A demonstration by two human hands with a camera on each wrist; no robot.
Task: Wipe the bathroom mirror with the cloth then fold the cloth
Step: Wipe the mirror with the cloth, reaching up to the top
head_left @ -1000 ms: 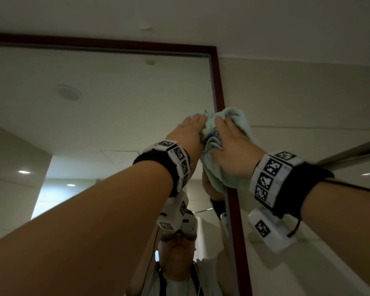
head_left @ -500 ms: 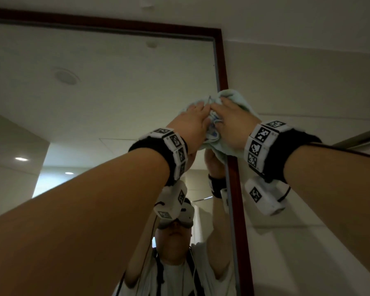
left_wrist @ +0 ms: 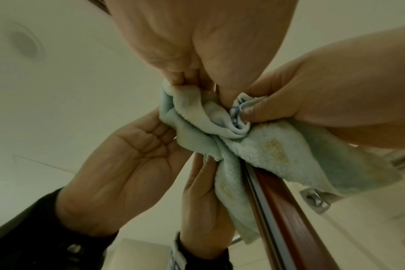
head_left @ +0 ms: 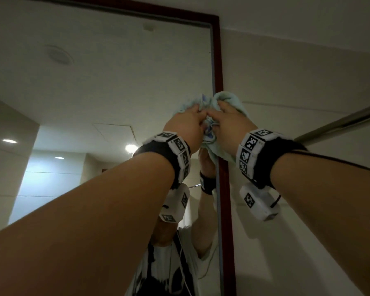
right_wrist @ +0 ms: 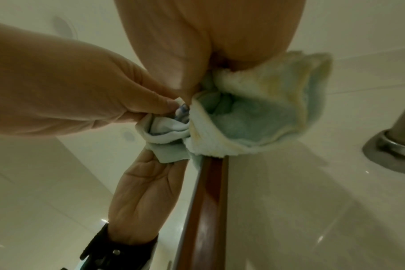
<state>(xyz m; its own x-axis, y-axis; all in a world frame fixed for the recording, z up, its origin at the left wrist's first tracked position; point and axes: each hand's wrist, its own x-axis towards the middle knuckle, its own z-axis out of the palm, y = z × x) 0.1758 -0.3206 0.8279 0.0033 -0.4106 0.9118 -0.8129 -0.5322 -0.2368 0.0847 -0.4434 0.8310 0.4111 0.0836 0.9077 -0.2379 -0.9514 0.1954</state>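
At frame centre, the left hand (head_left: 185, 124) and right hand (head_left: 230, 122) both pinch a bunched, fluffy pale-blue terry cloth (left_wrist: 264, 148) with yellowish patches, pressed against the smooth mirror (head_left: 115, 77) at its glossy reddish-brown frame (head_left: 218, 60).

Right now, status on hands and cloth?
Left hand and right hand both grip the bunched cloth, pressed at the mirror's red-brown frame. Unfolded. Nothing blocking.
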